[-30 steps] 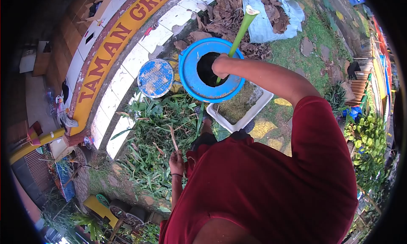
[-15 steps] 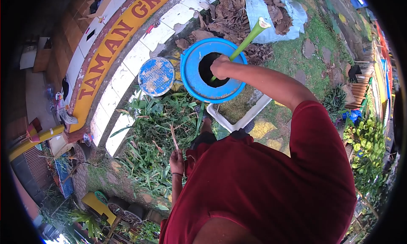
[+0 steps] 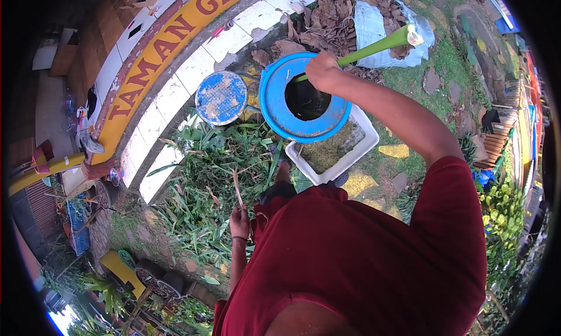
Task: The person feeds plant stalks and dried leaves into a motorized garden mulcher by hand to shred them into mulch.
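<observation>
Head view of both hands in use over a yard. Nearest, a red shirt [image 3: 350,260] fills the foreground. To its left, the left hand [image 3: 239,222] is closed around a slender pale-brown strip [image 3: 237,190], near a heap of cut green leaves [image 3: 204,166]. Beyond the shirt, a white tray [image 3: 349,162] of dull-green matter sits just beside the near right side of a blue container [image 3: 272,96] with a round, dark opening. The right hand [image 3: 321,70], fingers wrapped round a thick green stalk [image 3: 380,46], is at the opening's far right edge; the stalk slants, its lower end over the opening, its pale cut end to the right. Left of the container is a worn, round blue-topped object [image 3: 221,98]. Farther off lie brown dry leaves [image 3: 330,20] and a light-blue sheet [image 3: 369,23]; a yellow lettered wall [image 3: 149,64] curves along the far left
</observation>
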